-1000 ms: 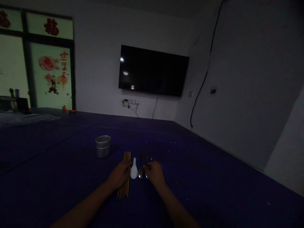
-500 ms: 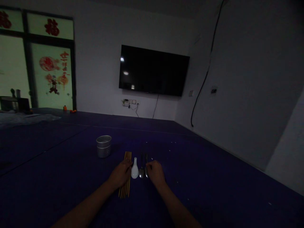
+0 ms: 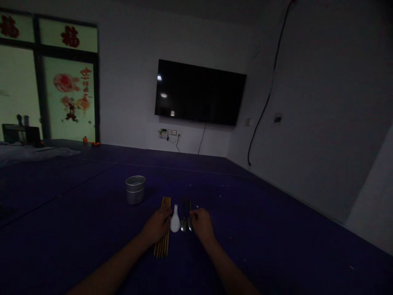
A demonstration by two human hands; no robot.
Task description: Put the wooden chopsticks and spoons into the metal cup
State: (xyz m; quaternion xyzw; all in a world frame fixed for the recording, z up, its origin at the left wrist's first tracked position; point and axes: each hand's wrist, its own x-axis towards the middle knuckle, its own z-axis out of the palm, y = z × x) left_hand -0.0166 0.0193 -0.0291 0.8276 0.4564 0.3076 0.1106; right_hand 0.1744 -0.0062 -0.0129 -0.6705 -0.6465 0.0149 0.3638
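Observation:
My left hand [image 3: 156, 224] lies across the middle of a bundle of several wooden chopsticks [image 3: 161, 248], its fingers stretched over them and hiding part of their length. Just right of those fingertips is a white soup spoon [image 3: 175, 223], bowl end towards me. Beside it lies a metal spoon [image 3: 183, 224], also with its bowl towards me. My right hand [image 3: 201, 223] is closed, with thumb and fingers pinching a second metal spoon [image 3: 190, 224] at the right end of the row; part of this spoon is covered by the fingers.
A grey metal cup [image 3: 135, 190] stands upright beyond the chopsticks, to the left. Small white scraps lie on the dark blue surface [image 3: 260, 229]. Clear plastic sheeting [image 3: 39, 152] and small orange objects [image 3: 95, 144] are at the far left. A television [image 3: 199, 92] hangs on the back wall.
My right fingers have shifted slightly on the right metal spoon, which now lies straighter beside the other one. The left hand stays over the chopsticks. The view has moved a little.

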